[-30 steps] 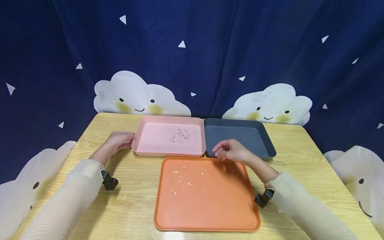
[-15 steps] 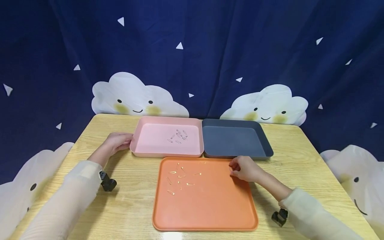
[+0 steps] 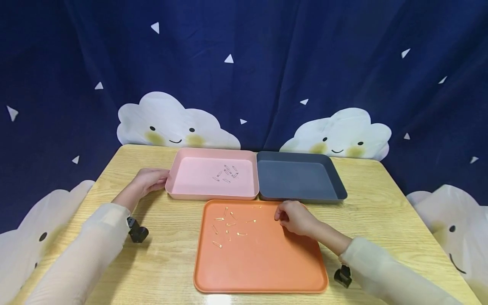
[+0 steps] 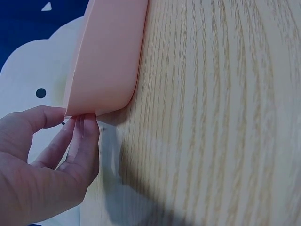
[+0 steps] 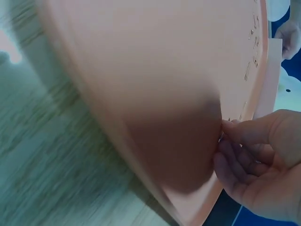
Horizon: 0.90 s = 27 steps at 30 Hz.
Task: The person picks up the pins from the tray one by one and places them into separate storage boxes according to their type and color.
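My left hand (image 3: 150,180) grips the left end of the pink tray (image 3: 194,178); in the left wrist view its thumb and fingers pinch the tray's edge. Several silver safety pins (image 3: 226,181) lie inside that tray, right of its middle. Over the upper right part of the orange tray (image 3: 263,267) is my right hand (image 3: 295,217), thumb and fingers brought together. A small metal safety pin (image 5: 221,137) glints between the thumb and fingertips in the right wrist view, mostly hidden. Gold safety pins (image 3: 242,234) are scattered across the orange tray's upper left.
A dark grey tray (image 3: 297,176) stands against the pink tray's right side, behind the orange one. All three rest on a wooden table (image 3: 164,262). A dark blue curtain (image 3: 259,72) with clouds hangs behind.
My right hand came down from the dark tray's front edge onto the orange tray's upper right, then moved left with the safety pin. My left hand stays at the pink tray.
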{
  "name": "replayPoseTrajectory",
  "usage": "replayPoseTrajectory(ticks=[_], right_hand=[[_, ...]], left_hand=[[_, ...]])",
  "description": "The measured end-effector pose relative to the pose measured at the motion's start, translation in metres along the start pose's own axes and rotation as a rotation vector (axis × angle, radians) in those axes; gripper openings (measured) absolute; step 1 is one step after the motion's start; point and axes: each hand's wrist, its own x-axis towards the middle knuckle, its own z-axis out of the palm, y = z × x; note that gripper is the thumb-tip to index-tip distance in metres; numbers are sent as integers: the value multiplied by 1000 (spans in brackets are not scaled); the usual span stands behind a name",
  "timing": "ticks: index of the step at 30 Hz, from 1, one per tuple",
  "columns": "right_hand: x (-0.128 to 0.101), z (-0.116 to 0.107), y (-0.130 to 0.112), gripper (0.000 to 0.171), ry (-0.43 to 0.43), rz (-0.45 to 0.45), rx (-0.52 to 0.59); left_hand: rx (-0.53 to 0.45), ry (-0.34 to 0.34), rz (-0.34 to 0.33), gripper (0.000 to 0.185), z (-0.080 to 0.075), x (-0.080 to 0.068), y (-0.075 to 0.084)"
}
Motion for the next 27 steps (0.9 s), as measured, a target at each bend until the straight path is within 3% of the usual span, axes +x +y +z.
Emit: replayPoseTrajectory(ticks=[15,22,27], right_hand=[[2,12,-8,13,11,25,-33],[3,8,-12,10,-115,69,-8],[6,-1,-17,9,-265,188,178]], left_hand=[[-18,7,4,55,0,-1,1],[-29,2,8,57,-1,0,0],[-14,4,10,56,-1,1,0]])
